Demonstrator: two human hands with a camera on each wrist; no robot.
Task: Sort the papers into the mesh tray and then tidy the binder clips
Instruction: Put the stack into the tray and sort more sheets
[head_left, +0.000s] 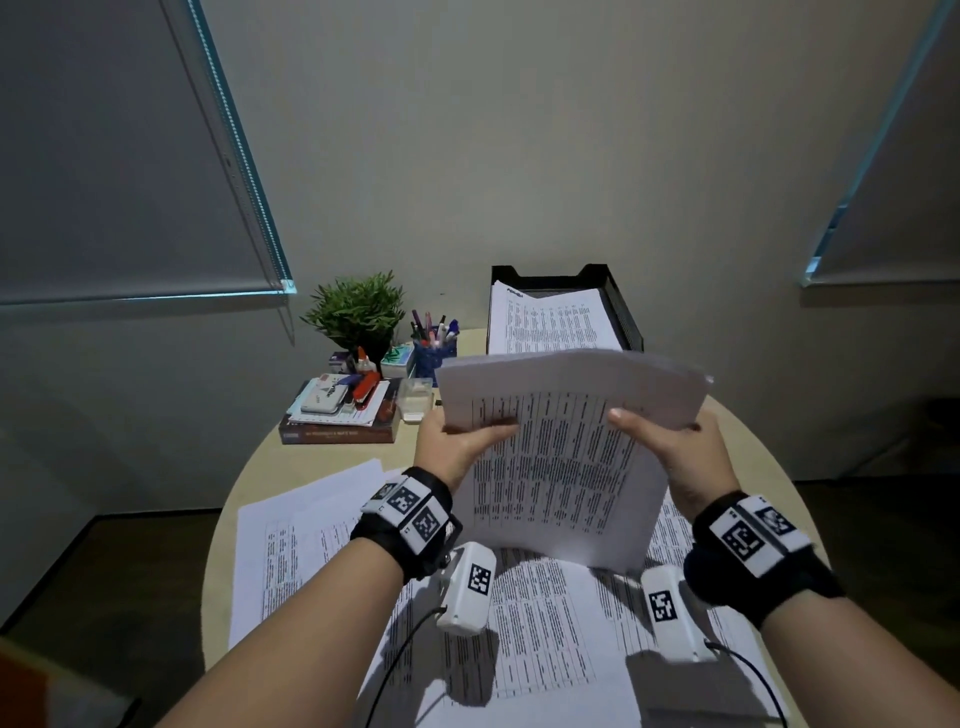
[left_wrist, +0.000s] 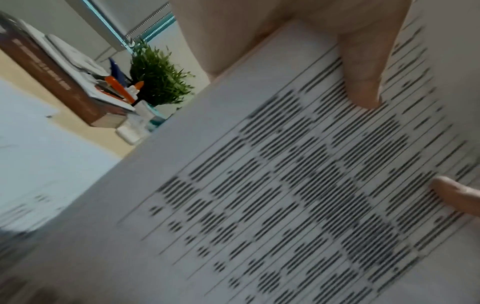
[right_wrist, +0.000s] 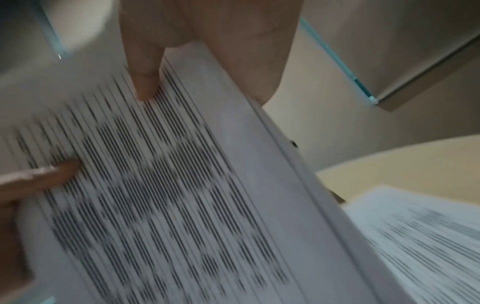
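Note:
A stack of printed papers (head_left: 561, 457) is held up off the round table, tilted towards me. My left hand (head_left: 457, 441) grips its left edge, thumb on the printed face, and my right hand (head_left: 670, 441) grips its right edge the same way. The wrist views show the papers (left_wrist: 285, 185) (right_wrist: 161, 195) close up and blurred, each with a thumb pressed on the page. The black mesh tray (head_left: 621, 306) stands at the table's far edge, behind the held stack, with printed sheets lying in it. More loose sheets (head_left: 519, 623) lie on the table below my hands. No binder clips are in sight.
At the back left are a potted plant (head_left: 356, 312), a blue pen cup (head_left: 434, 348) and a pile of books with a stapler and small items (head_left: 343, 410). A small clear box (head_left: 415, 397) sits beside them. The table's edge (head_left: 223, 519) curves round at the left.

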